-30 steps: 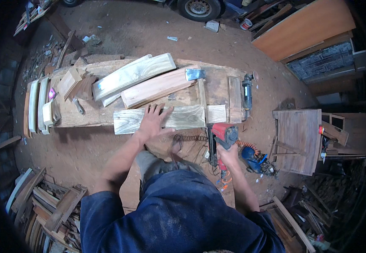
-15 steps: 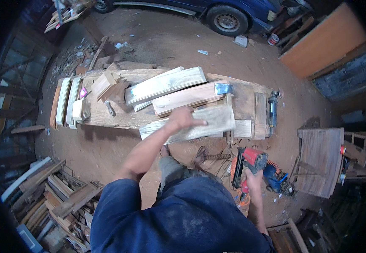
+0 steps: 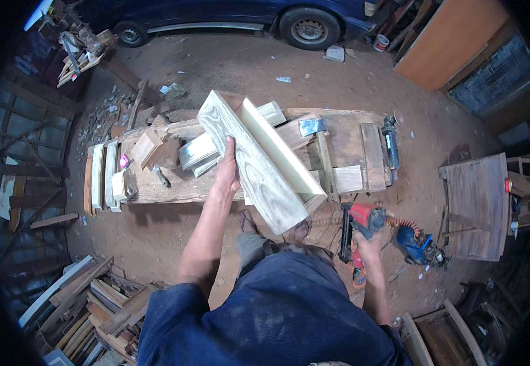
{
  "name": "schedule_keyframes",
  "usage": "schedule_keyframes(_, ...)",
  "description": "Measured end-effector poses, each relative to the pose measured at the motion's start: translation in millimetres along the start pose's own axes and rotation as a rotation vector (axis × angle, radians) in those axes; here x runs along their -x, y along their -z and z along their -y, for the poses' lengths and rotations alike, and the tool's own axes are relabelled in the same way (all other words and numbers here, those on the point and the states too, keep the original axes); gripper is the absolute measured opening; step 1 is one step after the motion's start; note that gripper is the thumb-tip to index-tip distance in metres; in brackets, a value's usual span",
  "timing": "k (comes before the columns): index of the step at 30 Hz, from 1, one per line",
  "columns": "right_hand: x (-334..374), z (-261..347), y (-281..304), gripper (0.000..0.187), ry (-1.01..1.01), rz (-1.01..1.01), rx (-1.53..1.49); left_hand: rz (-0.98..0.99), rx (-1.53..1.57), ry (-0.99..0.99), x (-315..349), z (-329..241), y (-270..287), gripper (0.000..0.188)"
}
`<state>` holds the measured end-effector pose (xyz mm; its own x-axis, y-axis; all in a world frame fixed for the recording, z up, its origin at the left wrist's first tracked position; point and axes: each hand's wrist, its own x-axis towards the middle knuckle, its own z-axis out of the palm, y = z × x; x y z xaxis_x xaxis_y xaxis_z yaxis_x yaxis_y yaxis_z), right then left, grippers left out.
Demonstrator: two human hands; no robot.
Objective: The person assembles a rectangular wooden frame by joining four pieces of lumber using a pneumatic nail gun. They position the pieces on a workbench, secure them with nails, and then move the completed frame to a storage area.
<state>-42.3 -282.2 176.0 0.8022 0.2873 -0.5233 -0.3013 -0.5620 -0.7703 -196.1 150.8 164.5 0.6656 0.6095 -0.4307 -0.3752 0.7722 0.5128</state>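
My left hand (image 3: 227, 174) grips a long, narrow wooden box (image 3: 255, 171) of pale grained boards by its near side, thumb on the outer face. The box is held up at a slant over the workbench (image 3: 185, 194), and its hollow inside shows. The fingers beneath it are hidden. In my right hand (image 3: 370, 244) is a red and black nail gun (image 3: 365, 215), held by its handle off the bench's front right edge. An orange coiled hose (image 3: 402, 223) shows beside the gun.
Wood pieces (image 3: 149, 146), a brush (image 3: 163, 177) and an angle grinder (image 3: 390, 143) lie on the bench. A blue compressor-like machine (image 3: 417, 246) stands on the floor at right. Scrap wood (image 3: 94, 299) is heaped at lower left. A blue vehicle (image 3: 216, 18) is parked beyond.
My left hand has lifted the box off the bench and turned it, so its hollow side now shows. The nail gun stays in my right hand at nearly the same place.
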Motion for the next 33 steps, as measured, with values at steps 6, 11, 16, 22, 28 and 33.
schedule_keyframes(6,-3,-5,2,0.003,0.02,0.012,-0.087,-0.375,-0.045,-0.253,1,59,30,0.058)
schedule_keyframes(11,1,-6,11,0.003,0.001,-0.031,-0.01,-0.543,-0.032,-0.352,1,113,31,0.066)
schedule_keyframes(16,9,1,21,0.003,-0.008,-0.04,-0.034,-0.632,-0.018,-0.238,8,144,38,0.061)
schedule_keyframes(22,21,21,12,0.007,-0.036,-0.028,-0.028,-0.459,-0.313,-0.082,29,156,73,0.052)
schedule_keyframes(28,6,20,0,0.008,-0.005,0.009,0.004,-0.265,-0.51,0.356,57,151,60,0.041)
schedule_keyframes(33,-16,36,-22,0.01,0.01,0.074,0.083,0.114,-1.424,0.085,38,134,25,0.033)
